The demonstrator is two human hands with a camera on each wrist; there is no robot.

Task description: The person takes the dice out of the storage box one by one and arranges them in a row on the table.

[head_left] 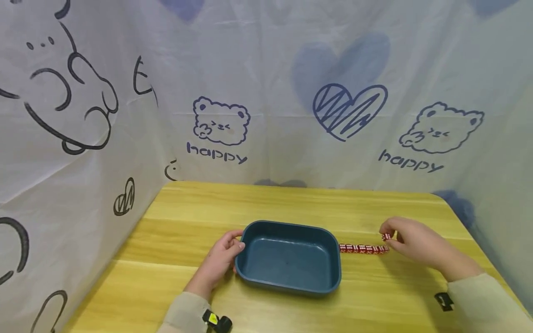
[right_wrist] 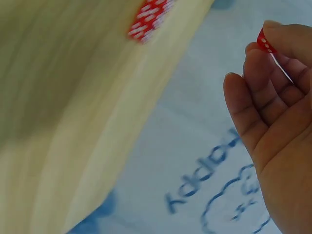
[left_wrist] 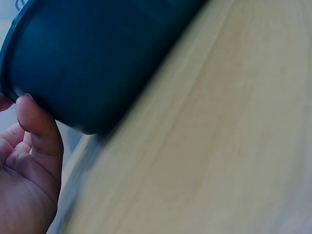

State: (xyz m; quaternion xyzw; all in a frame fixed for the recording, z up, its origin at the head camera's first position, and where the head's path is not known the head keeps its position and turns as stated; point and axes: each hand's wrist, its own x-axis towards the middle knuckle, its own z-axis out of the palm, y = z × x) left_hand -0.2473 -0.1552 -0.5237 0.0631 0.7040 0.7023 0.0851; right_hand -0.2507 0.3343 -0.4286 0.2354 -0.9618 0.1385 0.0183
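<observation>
A dark teal rectangular box (head_left: 287, 263) with an open top sits on the table. My left hand (head_left: 218, 260) grips its left end, thumb at the rim; in the left wrist view the thumb (left_wrist: 41, 124) touches the box's wall. Out from the box's right side runs a straight row of red dice (head_left: 363, 249) with white pips. Just above the right end of that row, my right hand (head_left: 418, 243) pinches a single red die (right_wrist: 265, 43) between thumb and forefinger. Part of the row (right_wrist: 150, 19) shows blurred in the right wrist view.
The table (head_left: 200, 203) has a yellow wood-grain top. Behind it and along both sides hang pale sheets (head_left: 283, 152) printed with hearts, bears and lettering. Each wrist carries a small black device (head_left: 218, 321) on a light sleeve.
</observation>
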